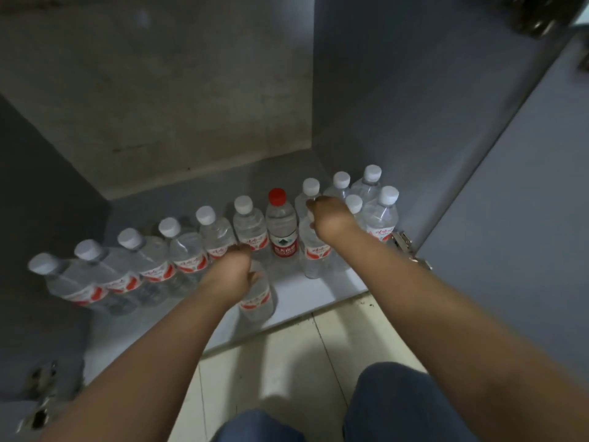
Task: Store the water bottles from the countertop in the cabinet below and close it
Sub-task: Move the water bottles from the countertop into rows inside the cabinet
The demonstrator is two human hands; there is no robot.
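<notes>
**Cabinet nearly stocked, two bottles being set down, door not yet shut**

Most of the storing looks done. Inside the open grey cabinet [414,106], a long row of clear plastic water bottles with white caps and red-and-white labels [188,250] runs along the shelf floor from the far left toward the right wall, with one clear bottle bearing a red cap and a red label [280,228] standing upright among them. A tighter cluster of white-capped bottles [379,212] fills the right rear corner, touching one another.

The left hand [237,274] is clenched around the upper part of a clear bottle with a red-and-white label [258,298], which stands in front of the row, near the shelf's front edge. The right hand [328,215] is closed over the neck of another clear labelled bottle [314,253], just right of the red-capped one; its cap is hidden by the fingers. Both bottles appear upright and at or near the shelf floor, though contact cannot be confirmed.

What remains, as a judgement: letting go of these two, fetching any bottles left on the surface above, which is out of view, and swinging the grey cabinet door [526,202] closed; it stands wide open at the right, its metal hinge [404,240] exposed.
</notes>
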